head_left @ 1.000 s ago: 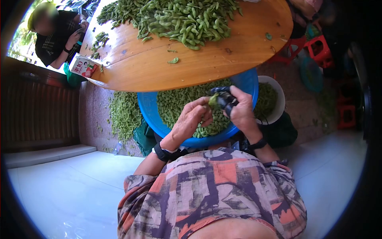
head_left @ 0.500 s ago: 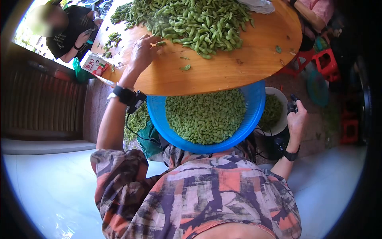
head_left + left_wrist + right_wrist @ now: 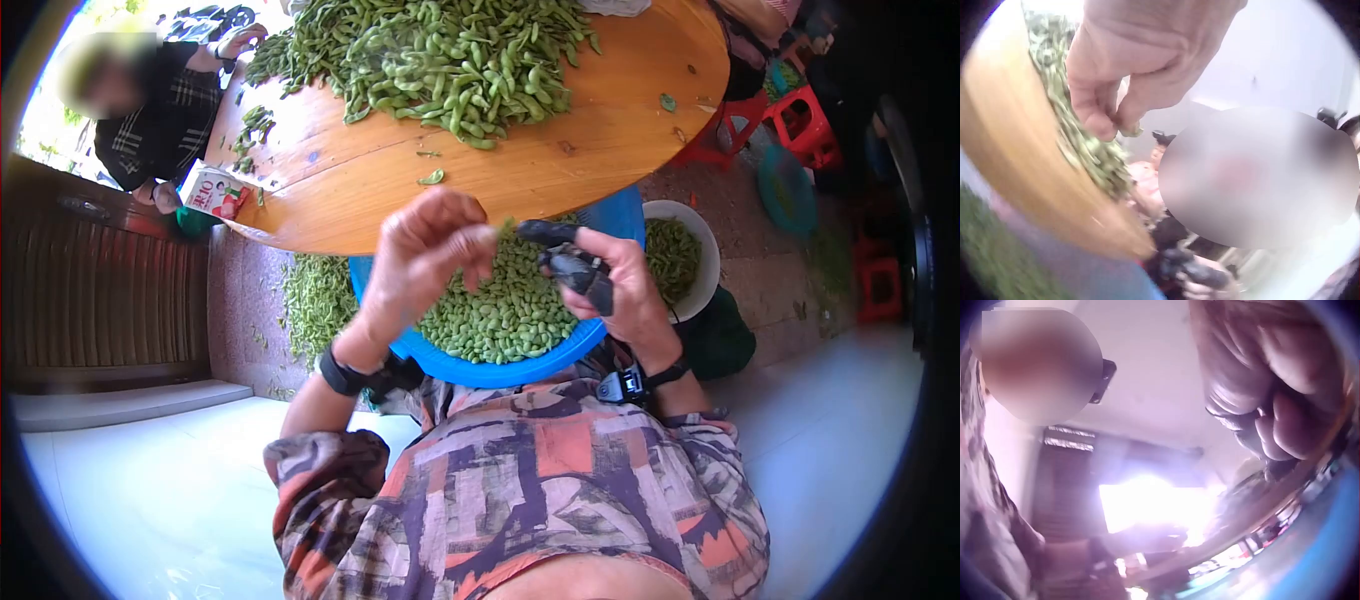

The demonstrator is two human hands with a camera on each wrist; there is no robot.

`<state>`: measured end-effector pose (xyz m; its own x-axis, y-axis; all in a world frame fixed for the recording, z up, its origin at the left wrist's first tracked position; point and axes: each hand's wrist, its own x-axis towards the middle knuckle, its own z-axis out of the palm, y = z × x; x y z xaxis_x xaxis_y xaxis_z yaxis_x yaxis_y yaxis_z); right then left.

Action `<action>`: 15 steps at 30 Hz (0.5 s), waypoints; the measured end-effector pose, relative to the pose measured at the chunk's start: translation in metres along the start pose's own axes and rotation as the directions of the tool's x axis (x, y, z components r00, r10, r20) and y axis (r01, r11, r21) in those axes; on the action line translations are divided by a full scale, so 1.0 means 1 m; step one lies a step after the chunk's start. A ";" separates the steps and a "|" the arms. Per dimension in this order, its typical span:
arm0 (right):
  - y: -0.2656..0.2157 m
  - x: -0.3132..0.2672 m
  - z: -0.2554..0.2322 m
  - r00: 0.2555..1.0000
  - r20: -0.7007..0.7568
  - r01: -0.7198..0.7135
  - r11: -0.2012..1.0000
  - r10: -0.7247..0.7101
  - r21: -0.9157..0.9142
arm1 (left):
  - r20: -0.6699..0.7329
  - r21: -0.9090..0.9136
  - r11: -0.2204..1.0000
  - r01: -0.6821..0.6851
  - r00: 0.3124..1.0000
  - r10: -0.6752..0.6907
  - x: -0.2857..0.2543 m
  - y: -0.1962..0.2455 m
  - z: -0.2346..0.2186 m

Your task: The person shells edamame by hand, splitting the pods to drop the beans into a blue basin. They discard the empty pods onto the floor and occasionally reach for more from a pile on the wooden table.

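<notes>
My left hand (image 3: 430, 260) is raised over the near edge of the table, thumb and finger pinching a small green soybean pod (image 3: 1131, 132). In the head view the pod's blurred green tip meets the black-covered fingertips of my right hand (image 3: 632, 290). Black coverings (image 3: 575, 268) wrap fingers of that hand; its bare fingers are curled in the right wrist view. What the right fingers grip I cannot tell. Below both hands is a blue basin (image 3: 480, 374) full of shelled green soybeans (image 3: 500, 325). A large heap of soybean pods (image 3: 450, 70) covers the table's far side.
The round wooden table (image 3: 620, 130) overhangs the basin. A white bucket (image 3: 713, 260) holds green pods or husks on the right. More green husks (image 3: 318, 300) lie on the floor at left. A printed carton (image 3: 213, 192) stands on the table edge near another person (image 3: 165, 120). Red stools (image 3: 803, 128) stand at right.
Between the earlier frames the left hand reached to the table while the right swung out; now both are together over the basin, the left with a pod. The other person's arm has moved toward the heap.
</notes>
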<state>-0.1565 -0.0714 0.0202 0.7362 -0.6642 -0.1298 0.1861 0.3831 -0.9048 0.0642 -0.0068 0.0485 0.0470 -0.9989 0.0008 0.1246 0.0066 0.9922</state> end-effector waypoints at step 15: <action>0.019 -0.002 -0.003 0.999 -0.031 0.006 1.000 -0.005 0.004 | -0.146 -0.241 0.969 -0.052 0.989 0.016 -0.020 -0.047 0.048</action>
<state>-0.1565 -0.0650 0.0021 0.7145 -0.6860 -0.1375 0.1931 0.3823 -0.9037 0.0098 0.0106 0.0075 0.1936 -0.9811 -0.0014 0.3571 0.0691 0.9315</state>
